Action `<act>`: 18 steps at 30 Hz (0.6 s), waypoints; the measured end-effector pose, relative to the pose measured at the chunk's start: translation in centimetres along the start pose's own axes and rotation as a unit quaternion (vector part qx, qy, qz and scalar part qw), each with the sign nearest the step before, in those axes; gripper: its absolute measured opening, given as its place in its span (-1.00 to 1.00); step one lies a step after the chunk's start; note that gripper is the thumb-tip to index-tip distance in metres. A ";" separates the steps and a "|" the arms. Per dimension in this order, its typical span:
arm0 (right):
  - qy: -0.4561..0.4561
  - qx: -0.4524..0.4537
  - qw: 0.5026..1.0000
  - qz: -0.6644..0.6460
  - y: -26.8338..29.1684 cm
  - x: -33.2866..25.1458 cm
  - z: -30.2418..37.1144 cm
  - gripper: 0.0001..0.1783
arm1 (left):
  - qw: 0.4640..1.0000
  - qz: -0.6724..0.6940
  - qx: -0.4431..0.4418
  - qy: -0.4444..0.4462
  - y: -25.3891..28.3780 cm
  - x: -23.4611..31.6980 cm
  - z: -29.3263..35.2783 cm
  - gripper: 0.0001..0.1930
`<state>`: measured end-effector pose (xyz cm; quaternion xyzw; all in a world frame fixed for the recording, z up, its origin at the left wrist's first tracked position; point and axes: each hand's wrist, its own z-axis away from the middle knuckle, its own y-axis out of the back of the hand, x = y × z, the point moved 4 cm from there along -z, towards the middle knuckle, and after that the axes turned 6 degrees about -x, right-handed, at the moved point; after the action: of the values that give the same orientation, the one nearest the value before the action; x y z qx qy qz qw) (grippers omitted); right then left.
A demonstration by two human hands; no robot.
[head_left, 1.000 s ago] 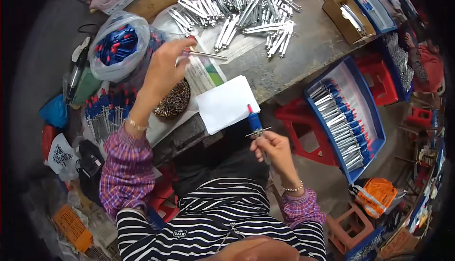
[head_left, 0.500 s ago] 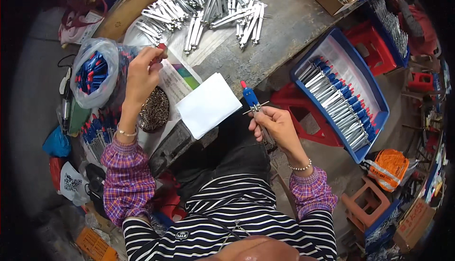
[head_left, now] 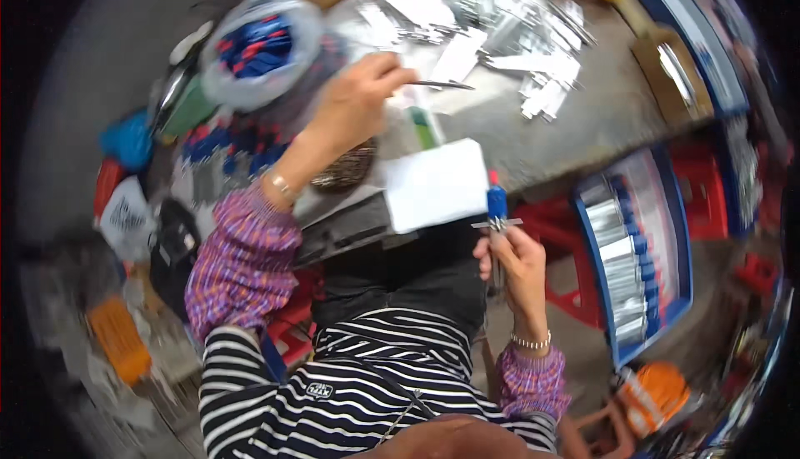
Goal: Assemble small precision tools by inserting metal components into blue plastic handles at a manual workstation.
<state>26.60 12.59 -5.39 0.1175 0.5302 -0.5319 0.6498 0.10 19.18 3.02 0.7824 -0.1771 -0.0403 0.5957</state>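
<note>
My left hand (head_left: 354, 100) is raised over the bench, its fingers closed on a thin dark rod (head_left: 446, 85) that points right. Lower and to the right, my right hand (head_left: 518, 265) grips a metal piece with a blue sleeve (head_left: 497, 202), a red tip and a thin crossbar. It is held upright at the bench edge, the tip pointing away from me. A white pad of paper (head_left: 437, 185) lies between my hands. Below my left wrist sits a heap of small brownish metal parts (head_left: 346, 167), partly hidden. Motion blur smears the view.
Silver metal pieces (head_left: 542, 63) are heaped at the back of the bench (head_left: 592, 121). A clear plastic bag (head_left: 310, 30) of blue and red parts stands at left. On the right, a blue tray (head_left: 685, 271) of finished-looking pieces rests on a red stool (head_left: 575, 300).
The whole view has swung, shifting the bench. My left hand has moved nearer the pad; a dark rod now shows in its fingers, where something red showed before. My right hand keeps its grip.
</note>
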 end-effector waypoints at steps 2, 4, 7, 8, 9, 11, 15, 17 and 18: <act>0.016 -0.022 1.000 0.014 -1.7 0.0 0.3 -0.76 | 0.999 -0.041 -0.020 -0.014 -1.0 -2.8 0.6 -0.62; 0.022 -0.033 0.999 0.030 -3.0 0.3 0.7 -0.76 | 0.996 -0.061 -0.065 0.024 -2.1 -4.4 1.3 -0.69; 0.027 -0.071 0.997 -0.003 -4.1 0.8 1.0 -0.81 | 0.998 -0.057 -0.029 0.020 -3.2 -5.5 2.4 -0.73; 0.032 -0.078 0.996 0.010 -4.5 0.8 0.9 -0.81 | 0.999 -0.014 0.034 0.024 -3.2 -5.0 2.8 -0.74; 0.037 -0.076 0.996 0.021 -4.9 0.8 0.8 -0.81 | 0.997 0.057 0.020 0.044 -2.5 -3.9 3.1 -0.77; 0.043 -0.112 0.992 0.024 -6.8 0.9 0.3 -0.82 | 0.954 0.292 0.005 0.072 -0.7 -2.1 5.0 -0.75; 0.055 -0.119 0.990 0.045 -9.4 0.9 -0.3 -0.83 | 0.784 0.582 -0.160 0.143 0.4 3.3 9.1 -0.75; 0.043 -0.133 0.987 0.085 -10.9 1.7 -0.5 -0.83 | 0.741 0.641 -0.126 0.156 0.9 4.3 11.5 -0.75; 0.032 -0.140 0.986 0.082 -11.7 2.0 -0.5 -0.85 | 0.741 0.641 -0.123 0.157 0.8 4.4 12.3 -0.75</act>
<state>16.56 7.05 -2.37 0.0854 0.6085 -0.3929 0.6841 0.63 6.31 0.89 0.3993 -0.5339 0.4534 0.5915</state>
